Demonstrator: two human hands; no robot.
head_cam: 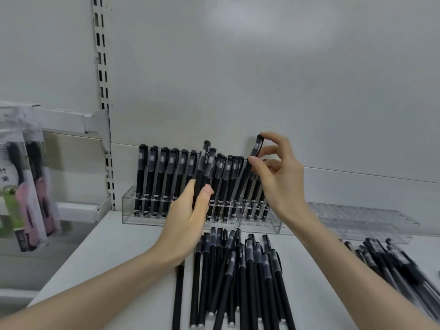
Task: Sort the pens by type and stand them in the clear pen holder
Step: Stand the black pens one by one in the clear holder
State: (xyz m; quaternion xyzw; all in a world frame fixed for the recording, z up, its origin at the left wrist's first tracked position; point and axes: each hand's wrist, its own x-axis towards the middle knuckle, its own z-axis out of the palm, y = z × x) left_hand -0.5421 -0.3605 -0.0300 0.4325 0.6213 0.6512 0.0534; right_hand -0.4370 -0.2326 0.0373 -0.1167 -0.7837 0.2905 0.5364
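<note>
Pens (166, 179) with black barrels and frosted caps stand in a row in the clear pen holder (129, 210), which sits at the back of the white shelf (119, 246) against the wall. The left hand (188, 217) grips two more pens (206, 156) upright at the middle of that row, thumb and fingers curled round their barrels. Their caps rise above the neighbours. The hand hides whether their tips are seated. The right hand (281, 177) pinches a single pen (256, 148) at the right end of the row, thumb on the barrel and forefinger on the cap. That pen leans with its cap to the right and its lower end down among the standing ones. A loose heap of like pens (238, 270) lies flat on the shelf just in front of the holder, between the two forearms. A second heap (392, 263) lies well off to the right, near another clear tray (357, 217). Packaged goods (26, 186) lean at the far left, beyond a slotted upright (102, 67).
</note>
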